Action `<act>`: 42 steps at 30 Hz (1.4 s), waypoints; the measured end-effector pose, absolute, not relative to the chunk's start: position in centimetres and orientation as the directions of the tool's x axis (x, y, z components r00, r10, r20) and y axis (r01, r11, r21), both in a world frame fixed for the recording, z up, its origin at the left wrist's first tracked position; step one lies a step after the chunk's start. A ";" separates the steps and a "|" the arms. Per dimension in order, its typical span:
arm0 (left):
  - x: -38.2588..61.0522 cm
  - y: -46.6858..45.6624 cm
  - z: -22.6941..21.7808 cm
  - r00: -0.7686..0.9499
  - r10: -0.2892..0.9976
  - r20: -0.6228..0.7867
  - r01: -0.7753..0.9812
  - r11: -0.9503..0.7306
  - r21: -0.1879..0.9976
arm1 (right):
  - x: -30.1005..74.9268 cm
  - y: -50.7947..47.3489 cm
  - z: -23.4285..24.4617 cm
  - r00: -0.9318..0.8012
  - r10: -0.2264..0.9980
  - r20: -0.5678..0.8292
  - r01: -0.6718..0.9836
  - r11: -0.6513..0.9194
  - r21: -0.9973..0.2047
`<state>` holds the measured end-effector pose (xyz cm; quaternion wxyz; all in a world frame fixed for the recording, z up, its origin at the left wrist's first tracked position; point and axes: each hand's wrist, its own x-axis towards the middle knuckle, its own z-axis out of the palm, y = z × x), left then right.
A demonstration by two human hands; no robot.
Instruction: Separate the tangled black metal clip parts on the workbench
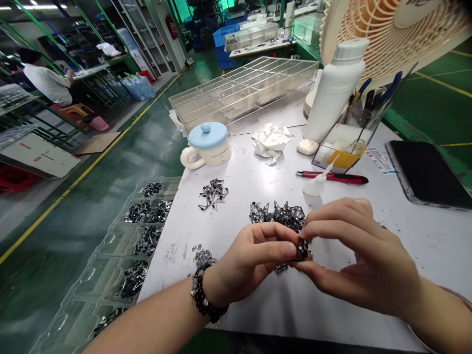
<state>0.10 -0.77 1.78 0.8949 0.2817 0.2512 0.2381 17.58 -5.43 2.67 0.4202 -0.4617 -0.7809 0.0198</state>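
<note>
Between my two hands, above the white table [236, 300], is a small black part [303, 248]; its exact kind is hard to make out. My left hand [254, 258], with a dark beaded bracelet [202, 295] at the wrist, pinches it from the left. From the other side, the thumb and fingertips of my right hand [354, 255] close on it. Just behind my fingers lies a heap of small black parts [282, 214]. A looser pile of similar black pieces [214, 194] sits further left. Tiny clear or metallic bits [202, 256] are gathered beside my left wrist.
A clear compartment tray [106, 265] of black parts stands at the left edge. Farther back are a lidded mug [217, 152], crumpled paper [272, 140], a white bottle [337, 88], a tool holder [342, 142], a red pen [342, 178], a phone [431, 172] and a fan [387, 39].
</note>
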 end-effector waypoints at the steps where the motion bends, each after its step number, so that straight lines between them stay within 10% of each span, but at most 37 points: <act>1: 0.1 -0.7 1.8 0.758 0.562 -0.331 -0.285 0.742 0.607 | 17.6 -5.4 2.6 -0.214 0.747 0.630 0.705 0.565 -0.430; 27: 0.1 -0.6 2.2 0.742 0.607 -0.285 -0.386 0.734 0.559 | 18.2 -5.0 2.0 -0.172 0.923 0.343 0.411 0.384 -0.827; 35: -0.6 -0.8 2.0 0.529 0.849 0.014 -0.294 0.167 0.941 | 19.0 -4.6 1.6 -0.133 0.935 0.330 0.399 0.355 -0.845; 42: -2.7 4.7 2.8 0.085 0.959 0.270 0.033 -0.273 0.961 | 19.3 -4.2 0.9 -0.132 0.934 0.333 0.518 0.352 -0.780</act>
